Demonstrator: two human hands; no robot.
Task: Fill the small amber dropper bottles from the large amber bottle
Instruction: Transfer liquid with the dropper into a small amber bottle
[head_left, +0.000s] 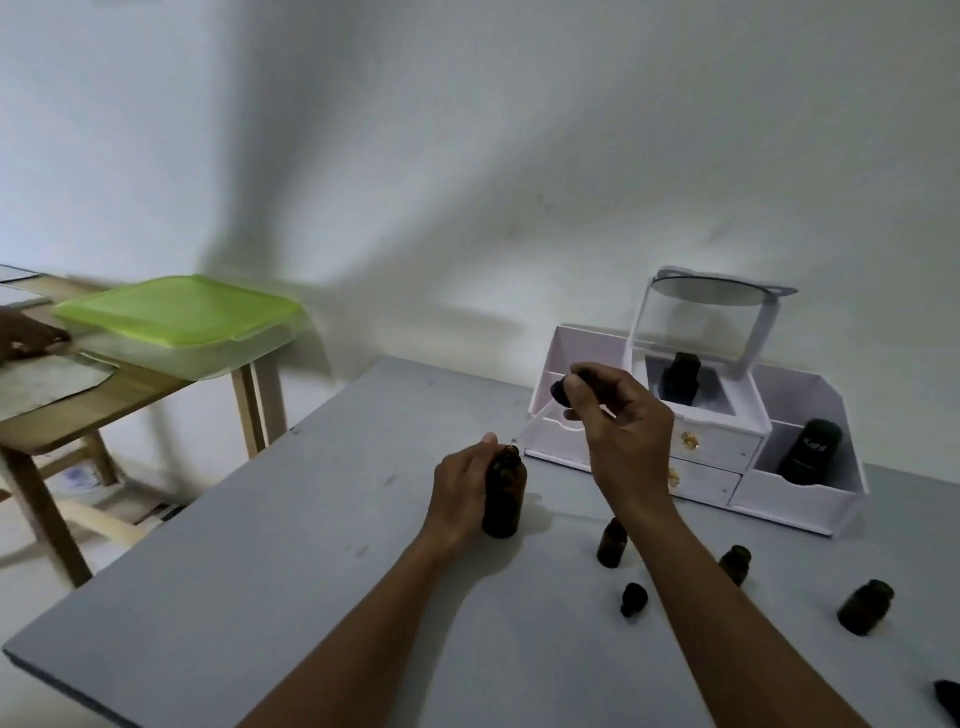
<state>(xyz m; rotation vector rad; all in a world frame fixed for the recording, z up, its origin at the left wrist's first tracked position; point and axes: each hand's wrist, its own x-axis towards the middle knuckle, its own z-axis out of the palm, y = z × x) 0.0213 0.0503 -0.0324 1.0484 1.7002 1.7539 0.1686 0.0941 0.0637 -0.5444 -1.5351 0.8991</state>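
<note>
Grey table (260, 597): flat matte top with faint scuffs, its corner towards the left.
White organiser (800, 499): stands at the table's far right, close to the wall, with open compartments on top.
Mirror (711, 293): round, in a white frame, tilted almost flat above the organiser's middle compartment.
Drawers (727, 452): two, stacked in the organiser's front, each with a small gold knob.
Black tube (813, 449): leans in the right compartment, pale lettering on its side.
Dark container (680, 376): upright in the middle compartment.
Wooden table (130, 395): at the left, apart from the grey one.
Clear box (208, 353): on the wooden table, closed with a green lid (176, 312).
Grey sheet (47, 382): lies flat beside the box.
Wall (467, 156): plain white.
</note>
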